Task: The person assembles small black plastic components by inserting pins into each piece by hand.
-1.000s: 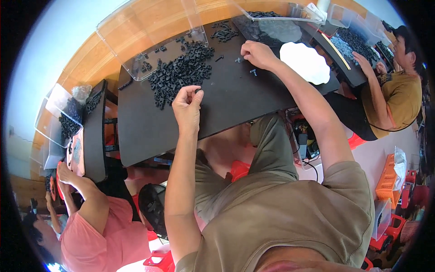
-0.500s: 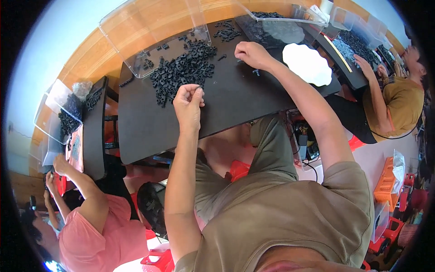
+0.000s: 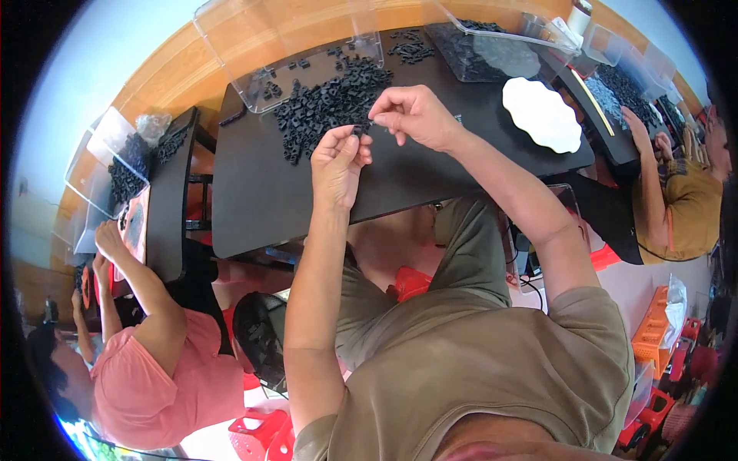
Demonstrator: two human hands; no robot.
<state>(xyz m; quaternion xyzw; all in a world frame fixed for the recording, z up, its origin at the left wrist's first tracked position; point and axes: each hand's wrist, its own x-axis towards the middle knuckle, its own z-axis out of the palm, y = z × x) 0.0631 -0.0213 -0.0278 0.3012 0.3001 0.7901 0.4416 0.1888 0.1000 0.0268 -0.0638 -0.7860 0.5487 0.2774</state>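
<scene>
My left hand [image 3: 340, 165] pinches a small black plastic part [image 3: 357, 131] between thumb and fingertips, above the dark table. Close beside it, my right hand [image 3: 415, 117] has its thumb and index finger pressed together near that part. What these fingertips hold, if anything, is too small to make out. Just beyond my left hand lies a big heap of small black plastic parts [image 3: 327, 101], partly spilling from a clear plastic box [image 3: 224, 84]. Some tiny pale pieces [image 3: 459, 119] show on the table behind my right hand.
The dark table [image 3: 265, 200] also carries a white wavy-edged sheet [image 3: 542, 115] on the right and a smaller group of black parts [image 3: 411, 50] at the back. People work at neighbouring tables, one in a pink shirt [image 3: 173, 376] at left, one in brown [image 3: 680, 203] at right.
My right hand has come left from the tabletop to beside my left hand's fingertips. The black part in my left hand now shows more plainly. The view has shifted slightly.
</scene>
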